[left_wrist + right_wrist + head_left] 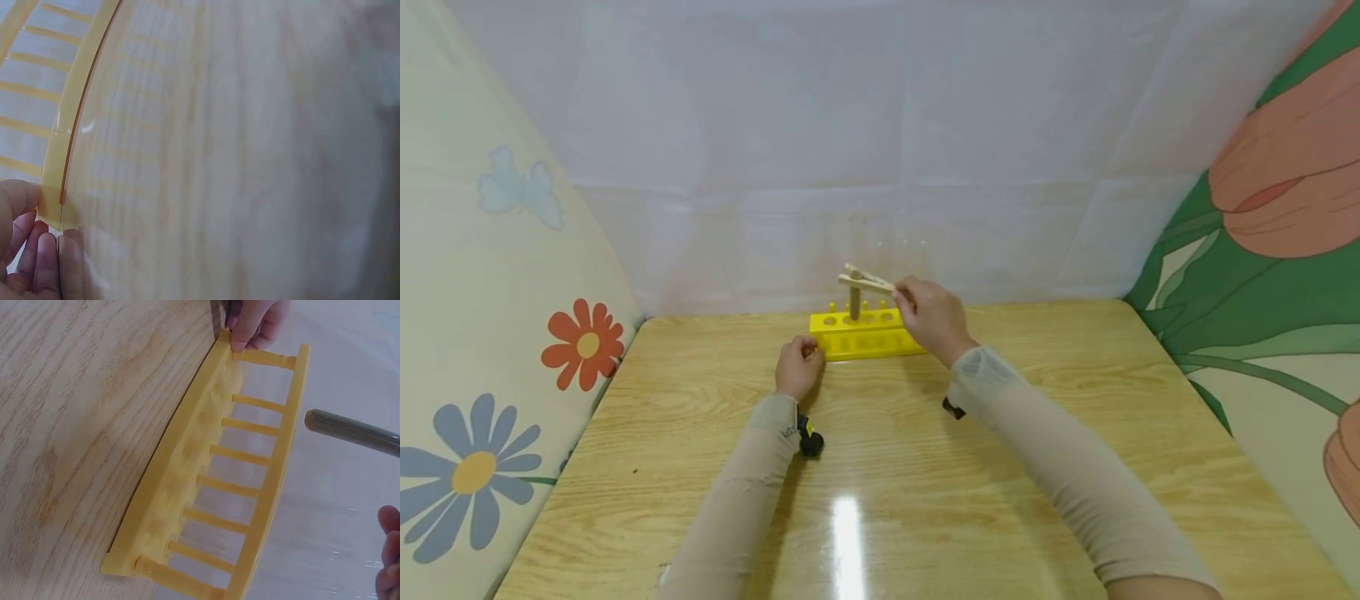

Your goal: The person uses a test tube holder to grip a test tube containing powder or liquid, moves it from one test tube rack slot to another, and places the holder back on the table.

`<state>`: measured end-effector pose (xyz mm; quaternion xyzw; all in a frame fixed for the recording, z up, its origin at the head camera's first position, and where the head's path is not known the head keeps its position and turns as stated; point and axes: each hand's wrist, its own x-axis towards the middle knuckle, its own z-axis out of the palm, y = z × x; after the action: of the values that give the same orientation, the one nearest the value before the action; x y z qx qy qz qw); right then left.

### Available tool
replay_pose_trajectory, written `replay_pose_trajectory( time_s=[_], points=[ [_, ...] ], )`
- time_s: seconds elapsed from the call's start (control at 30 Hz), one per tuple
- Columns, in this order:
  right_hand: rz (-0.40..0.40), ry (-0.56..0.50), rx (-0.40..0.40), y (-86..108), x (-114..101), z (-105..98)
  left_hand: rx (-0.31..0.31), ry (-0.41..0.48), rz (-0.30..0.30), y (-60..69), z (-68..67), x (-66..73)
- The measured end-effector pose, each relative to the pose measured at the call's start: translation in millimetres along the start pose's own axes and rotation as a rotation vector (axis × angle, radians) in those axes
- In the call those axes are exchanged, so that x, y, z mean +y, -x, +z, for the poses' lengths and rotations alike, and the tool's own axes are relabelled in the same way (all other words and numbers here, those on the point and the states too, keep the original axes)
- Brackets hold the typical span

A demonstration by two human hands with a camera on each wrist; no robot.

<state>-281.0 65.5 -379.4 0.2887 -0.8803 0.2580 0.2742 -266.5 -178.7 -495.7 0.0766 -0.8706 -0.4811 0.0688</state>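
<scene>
A yellow rack with holes and pegs stands at the table's back. My left hand pinches its left end at the base; the left wrist view shows thumb and fingers at the rack's corner. My right hand grips a wooden clamp above the rack. The clamp holds a test tube with dark contents in its lower part. In the right wrist view the tube's rounded end is outside the rack, apart from its top bar. Right fingers show at the edge.
Faint clear tube tops rise behind the rack. A white cloth hangs behind the wooden table. Flower-patterned panels stand at the left and right.
</scene>
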Motion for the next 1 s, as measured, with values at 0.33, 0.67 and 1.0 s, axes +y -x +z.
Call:
replay_pose_trajectory(
  time_s=[0.33, 0.67, 1.0],
  points=[
    [-0.009, -0.012, -0.001, -1.4, -3.3, 2.8, 0.005, 0.008, 0.005, 0.1, -0.7, -1.7],
    [0.006, -0.013, -0.02, -0.4, -4.2, 9.7, 0.007, 0.008, 0.002, -0.4, -1.3, -3.2],
    [0.039, -0.024, -0.045, 1.9, -4.7, 15.4, 0.0, 0.012, 0.03, -0.6, -1.6, -4.7]
  ],
)
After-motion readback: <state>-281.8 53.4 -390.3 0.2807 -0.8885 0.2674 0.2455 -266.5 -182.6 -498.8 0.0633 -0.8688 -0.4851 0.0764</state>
